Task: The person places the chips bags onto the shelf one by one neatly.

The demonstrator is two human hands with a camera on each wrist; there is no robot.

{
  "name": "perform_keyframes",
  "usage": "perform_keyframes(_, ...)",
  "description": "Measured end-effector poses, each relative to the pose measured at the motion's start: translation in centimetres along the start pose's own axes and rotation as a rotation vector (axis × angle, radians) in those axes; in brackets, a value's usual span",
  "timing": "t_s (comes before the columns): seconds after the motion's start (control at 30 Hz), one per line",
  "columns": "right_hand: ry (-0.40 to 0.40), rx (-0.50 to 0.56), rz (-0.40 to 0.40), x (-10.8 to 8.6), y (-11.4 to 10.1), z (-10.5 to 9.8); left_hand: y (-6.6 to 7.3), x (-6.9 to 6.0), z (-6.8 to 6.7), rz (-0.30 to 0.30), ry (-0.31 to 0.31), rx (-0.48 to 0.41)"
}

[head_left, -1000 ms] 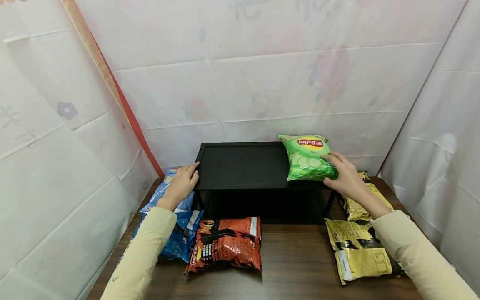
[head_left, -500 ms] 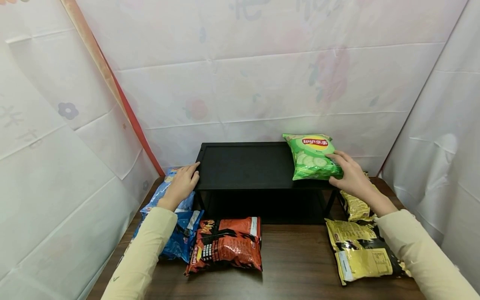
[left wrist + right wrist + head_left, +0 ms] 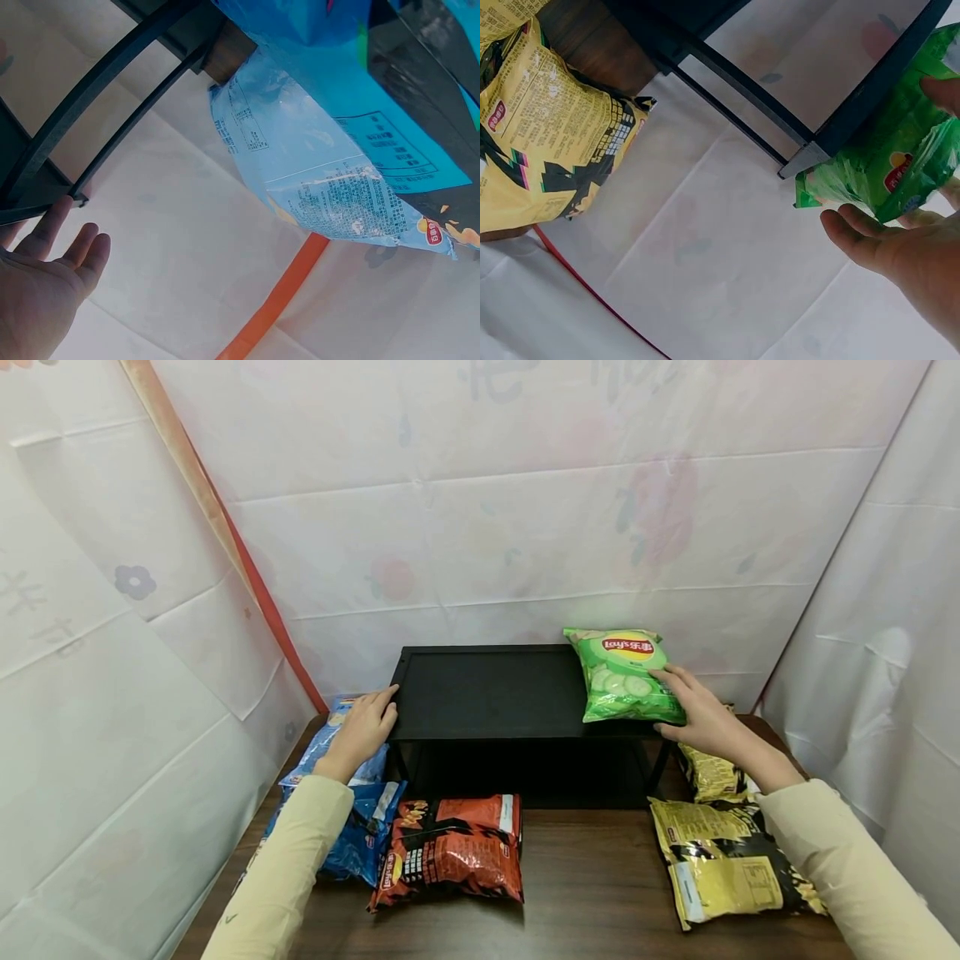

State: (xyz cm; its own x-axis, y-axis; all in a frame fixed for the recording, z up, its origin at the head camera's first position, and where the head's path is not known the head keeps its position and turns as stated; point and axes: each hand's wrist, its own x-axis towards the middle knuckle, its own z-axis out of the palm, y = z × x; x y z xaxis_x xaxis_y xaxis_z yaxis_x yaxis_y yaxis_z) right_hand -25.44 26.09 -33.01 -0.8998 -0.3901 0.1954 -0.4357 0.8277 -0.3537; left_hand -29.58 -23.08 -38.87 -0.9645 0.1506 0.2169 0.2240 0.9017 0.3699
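A green Lay's chip bag [image 3: 622, 672] lies on the right end of the black shelf's top [image 3: 487, 693]. My right hand [image 3: 701, 714] holds it by its right side, fingers over the far edge and thumb at the near corner. In the right wrist view, the green chip bag [image 3: 877, 150] sits between thumb and fingers. My left hand [image 3: 362, 731] touches the shelf's left edge with fingers loosely extended. Seen in the left wrist view, the left hand [image 3: 52, 277] has its fingertips against the frame [image 3: 97, 94] and grips no bag.
On the wooden table [image 3: 585, 868] a red chip bag [image 3: 453, 847] lies in front of the shelf. Blue bags [image 3: 363, 835] lie along the left, a light blue bag [image 3: 315, 756] behind them. Yellow bags [image 3: 720, 860] lie on the right. Printed cloth [image 3: 487, 543] hangs behind.
The green chip bag shifted a little right along the shelf top with my right hand, then slightly back left. My left hand stays put.
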Motion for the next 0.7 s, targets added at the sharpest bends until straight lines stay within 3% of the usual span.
perform_keyframes(0.33, 0.023, -0.020, -0.003, -0.3, -0.9, -1.0, 0.1, 0.1, 0.1, 0.005, 0.001, -0.006)
perform_keyframes(0.7, 0.198, -0.076, -0.273, 0.1, -3.3, -0.5, -0.1, -0.1, -0.2, 0.015, 0.000, -0.006)
